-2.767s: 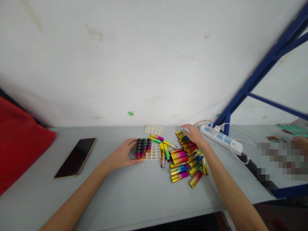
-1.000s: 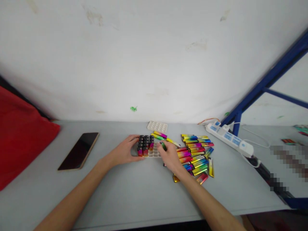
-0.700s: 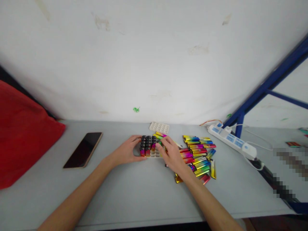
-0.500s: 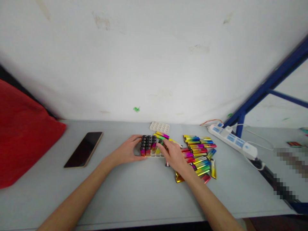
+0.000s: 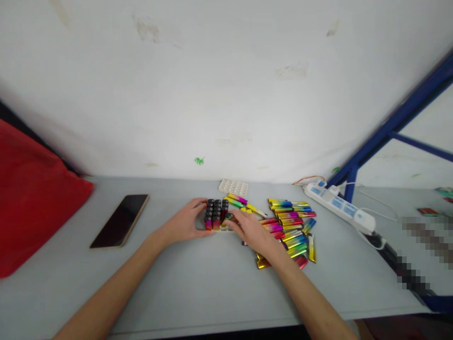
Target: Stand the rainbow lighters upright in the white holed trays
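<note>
Rows of lighters (image 5: 213, 215) with black tops and shiny pink-red bodies stand upright in a white tray (image 5: 224, 229) with round holes. My left hand (image 5: 187, 222) grips this block from the left, its fingers at the back corner and its thumb at the front. From the right, my right hand (image 5: 250, 230) pinches a yellowish lighter (image 5: 228, 217) by its dark upper end, over the tray beside the standing rows. My fingers partly hide this lighter and the tray's right side. Several lighters (image 5: 292, 226) lie in a loose pile right of my right hand.
A second white tray (image 5: 234, 187) with holes lies near the wall, a few lighters (image 5: 238, 199) in front of it. To the left are a phone (image 5: 120, 221) and a red cloth-like thing (image 5: 38, 198). A white power strip (image 5: 339, 208) with cords stands by a blue metal frame (image 5: 368, 146).
My right hand has moved slightly left and down with the lighter, closer to the standing rows. My left hand stays at the block. The whole view has shifted a little.
</note>
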Available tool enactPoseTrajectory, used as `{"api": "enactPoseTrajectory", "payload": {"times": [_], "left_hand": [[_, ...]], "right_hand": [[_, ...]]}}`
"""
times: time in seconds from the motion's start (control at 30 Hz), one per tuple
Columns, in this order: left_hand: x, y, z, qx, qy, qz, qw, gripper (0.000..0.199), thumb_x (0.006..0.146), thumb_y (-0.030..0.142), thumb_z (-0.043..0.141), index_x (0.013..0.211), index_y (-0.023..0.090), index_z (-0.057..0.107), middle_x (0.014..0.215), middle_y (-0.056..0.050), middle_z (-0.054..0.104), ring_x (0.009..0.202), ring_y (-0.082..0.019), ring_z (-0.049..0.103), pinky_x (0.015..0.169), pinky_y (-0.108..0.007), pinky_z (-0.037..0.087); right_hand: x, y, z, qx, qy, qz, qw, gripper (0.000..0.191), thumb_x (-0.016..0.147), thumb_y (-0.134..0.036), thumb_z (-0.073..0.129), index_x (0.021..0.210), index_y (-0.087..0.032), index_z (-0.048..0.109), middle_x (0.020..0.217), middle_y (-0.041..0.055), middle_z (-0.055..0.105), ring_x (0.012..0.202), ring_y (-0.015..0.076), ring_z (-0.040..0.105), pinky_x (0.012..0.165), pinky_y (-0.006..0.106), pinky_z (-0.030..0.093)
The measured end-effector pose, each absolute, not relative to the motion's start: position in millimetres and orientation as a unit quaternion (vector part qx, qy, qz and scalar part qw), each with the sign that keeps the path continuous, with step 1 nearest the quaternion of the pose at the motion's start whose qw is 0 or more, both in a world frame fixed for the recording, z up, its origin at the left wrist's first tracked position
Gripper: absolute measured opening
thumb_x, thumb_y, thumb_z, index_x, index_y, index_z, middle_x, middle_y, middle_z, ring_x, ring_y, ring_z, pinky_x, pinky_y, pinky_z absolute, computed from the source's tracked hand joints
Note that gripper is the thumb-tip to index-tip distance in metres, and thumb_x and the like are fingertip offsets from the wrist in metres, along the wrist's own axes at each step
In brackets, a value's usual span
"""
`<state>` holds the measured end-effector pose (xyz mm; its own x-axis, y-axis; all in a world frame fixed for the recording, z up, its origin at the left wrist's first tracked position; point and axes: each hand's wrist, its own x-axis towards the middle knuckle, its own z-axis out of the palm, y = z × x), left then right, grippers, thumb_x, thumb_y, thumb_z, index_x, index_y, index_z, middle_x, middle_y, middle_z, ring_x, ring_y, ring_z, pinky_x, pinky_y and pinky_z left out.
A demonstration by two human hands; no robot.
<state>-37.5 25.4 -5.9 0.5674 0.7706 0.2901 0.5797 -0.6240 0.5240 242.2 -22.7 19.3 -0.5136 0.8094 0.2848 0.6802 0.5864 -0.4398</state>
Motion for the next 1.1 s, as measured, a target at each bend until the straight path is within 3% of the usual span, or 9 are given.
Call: {"api": "enactPoseTrajectory", "payload": {"times": [0.2,0.4,0.57,0.73,0.83,0.9,1.0,1.1], "left_hand": [[-38,28,-6,0.868,0.397,0.229,0.191,0.072,0.078,0.056,0.092,0.137,0.019,0.071,0.159,-0.018,0.061,0.146,-0.039,0.061,0.128,-0.055,0.048],[-36,29,-3,0.869,0.389,0.238,0.189,0.071,0.078,0.057,0.092,0.136,0.021,0.073,0.155,-0.015,0.066,0.14,-0.039,0.066,0.125,-0.051,0.053],[-34,27,0,0.868,0.387,0.247,0.191,0.07,0.079,0.054,0.092,0.136,0.02,0.071,0.148,-0.016,0.07,0.137,-0.037,0.068,0.122,-0.052,0.055],[-33,26,-1,0.866,0.387,0.256,0.185,0.065,0.079,0.053,0.091,0.132,0.019,0.071,0.147,-0.017,0.069,0.135,-0.037,0.069,0.121,-0.052,0.056],[-34,26,-1,0.869,0.385,0.256,0.178,0.065,0.079,0.055,0.09,0.13,0.019,0.071,0.148,-0.018,0.068,0.136,-0.037,0.068,0.121,-0.051,0.056],[-34,27,-2,0.872,0.382,0.249,0.18,0.065,0.08,0.057,0.089,0.129,0.019,0.071,0.149,-0.018,0.067,0.137,-0.037,0.067,0.122,-0.051,0.056],[-34,27,-3,0.871,0.383,0.247,0.184,0.066,0.081,0.057,0.088,0.13,0.018,0.07,0.15,-0.019,0.066,0.137,-0.038,0.067,0.122,-0.052,0.055],[-34,28,-4,0.87,0.382,0.248,0.186,0.067,0.082,0.056,0.087,0.133,0.017,0.069,0.148,-0.02,0.066,0.136,-0.039,0.068,0.121,-0.054,0.055]], "right_hand": [[239,-19,25,-0.423,-0.884,0.076,0.184,0.017,0.114,-0.031,0.06,0.111,-0.017,0.068,0.106,0.0123,0.08,0.099,0.028,0.077,0.085,0.036,0.057],[238,-19,28,-0.442,-0.882,0.044,0.156,0.019,0.113,-0.033,0.062,0.11,-0.016,0.071,0.103,0.0126,0.082,0.096,0.0274,0.078,0.088,0.037,0.056],[233,-24,25,-0.472,-0.865,0.022,0.167,0.028,0.113,-0.041,0.062,0.104,-0.017,0.074,0.1,0.0125,0.083,0.098,0.0279,0.078,0.099,0.042,0.052],[263,-12,32,-0.484,-0.835,0.085,0.249,0.035,0.115,-0.041,0.055,0.093,-0.023,0.075,0.082,0.0057,0.08,0.079,0.0255,0.076,0.089,0.04,0.055],[315,5,33,-0.542,-0.778,0.049,0.313,0.033,0.114,-0.034,0.051,0.095,-0.025,0.076,0.09,0.0105,0.08,0.086,0.0286,0.076,0.086,0.041,0.057],[355,15,29,-0.575,-0.75,0.015,0.325,0.023,0.107,-0.028,0.057,0.107,-0.021,0.079,0.104,0.0138,0.081,0.1,0.0326,0.076,0.096,0.046,0.058],[404,22,17,-0.62,-0.728,0.03,0.289,0.027,0.096,-0.024,0.068,0.119,-0.018,0.08,0.125,0.0169,0.08,0.118,0.035,0.074,0.11,0.052,0.055],[427,23,8,-0.643,-0.723,0.09,0.237,0.027,0.093,-0.024,0.072,0.117,-0.019,0.084,0.123,0.0152,0.083,0.115,0.0331,0.077,0.108,0.049,0.058]]}}
